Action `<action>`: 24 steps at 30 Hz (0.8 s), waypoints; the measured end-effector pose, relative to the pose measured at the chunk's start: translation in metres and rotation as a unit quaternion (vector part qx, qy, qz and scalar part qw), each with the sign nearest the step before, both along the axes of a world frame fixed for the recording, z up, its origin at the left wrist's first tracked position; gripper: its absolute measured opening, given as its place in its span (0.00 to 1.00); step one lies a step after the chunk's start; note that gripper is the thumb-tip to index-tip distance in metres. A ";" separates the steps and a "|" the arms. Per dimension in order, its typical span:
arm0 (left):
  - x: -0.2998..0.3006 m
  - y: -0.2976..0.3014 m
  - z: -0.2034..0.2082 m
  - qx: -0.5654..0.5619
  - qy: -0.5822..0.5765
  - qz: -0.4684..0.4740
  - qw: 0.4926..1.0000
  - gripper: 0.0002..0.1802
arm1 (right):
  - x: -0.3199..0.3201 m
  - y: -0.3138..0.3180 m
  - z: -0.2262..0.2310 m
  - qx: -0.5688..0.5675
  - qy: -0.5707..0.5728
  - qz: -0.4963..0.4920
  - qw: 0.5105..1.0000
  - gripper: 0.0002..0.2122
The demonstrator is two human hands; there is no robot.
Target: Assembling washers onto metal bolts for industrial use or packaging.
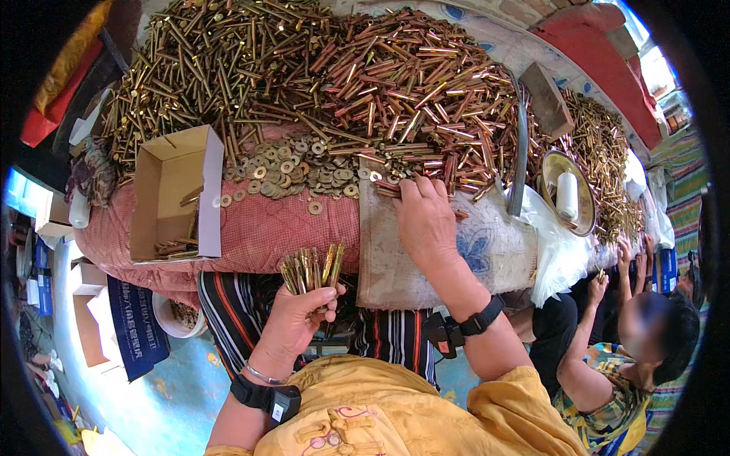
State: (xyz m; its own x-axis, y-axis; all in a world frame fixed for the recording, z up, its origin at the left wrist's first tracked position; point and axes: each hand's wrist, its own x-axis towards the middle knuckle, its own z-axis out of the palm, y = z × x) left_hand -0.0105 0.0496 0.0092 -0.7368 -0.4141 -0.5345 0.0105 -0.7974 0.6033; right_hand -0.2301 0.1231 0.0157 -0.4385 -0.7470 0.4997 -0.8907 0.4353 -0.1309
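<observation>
My left hand (310, 308) is closed round an upright bundle of brass-coloured bolts (312, 267), held above my lap in front of the padded red cloth. At the near edge of the heap, my right hand (427, 220) has its fingers curled over some copper-coloured metal tubes (388, 188); how many lie under it is hidden. Just left of it, flat round washers (285, 167) are spread in a loose pile. Behind them rise a mound of brass-coloured bolts (205, 64) and a mound of reddish tubes (426, 72).
An open cardboard box (171, 167) with a few metal pieces stands at left. Toward the right are a curved grey strip (519, 152), a wooden block (546, 100) and a metal bowl (549, 169) holding a white roll. Another person (608, 372) works at far right. A white bucket (179, 325) stands below.
</observation>
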 end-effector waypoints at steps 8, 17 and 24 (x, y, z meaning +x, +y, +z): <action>-0.002 0.003 -0.004 -0.007 -0.021 -0.018 1.000 0.12 | 0.007 -0.020 -0.007 0.015 -0.052 0.017 0.998 0.09; -0.002 0.002 -0.006 -0.007 -0.023 -0.005 1.000 0.12 | 0.012 -0.040 -0.013 -0.102 -0.072 0.036 0.992 0.12; -0.001 0.004 -0.008 -0.010 -0.021 -0.013 1.000 0.11 | 0.000 -0.018 -0.004 -0.019 -0.013 -0.010 1.000 0.17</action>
State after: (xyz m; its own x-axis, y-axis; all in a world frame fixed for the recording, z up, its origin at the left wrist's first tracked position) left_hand -0.0117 0.0532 0.0016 -0.7248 -0.4061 -0.5566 -0.0348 -0.7853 0.6182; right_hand -0.2305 0.1050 0.0120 -0.4658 -0.7184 0.5166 -0.8783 0.4465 -0.1710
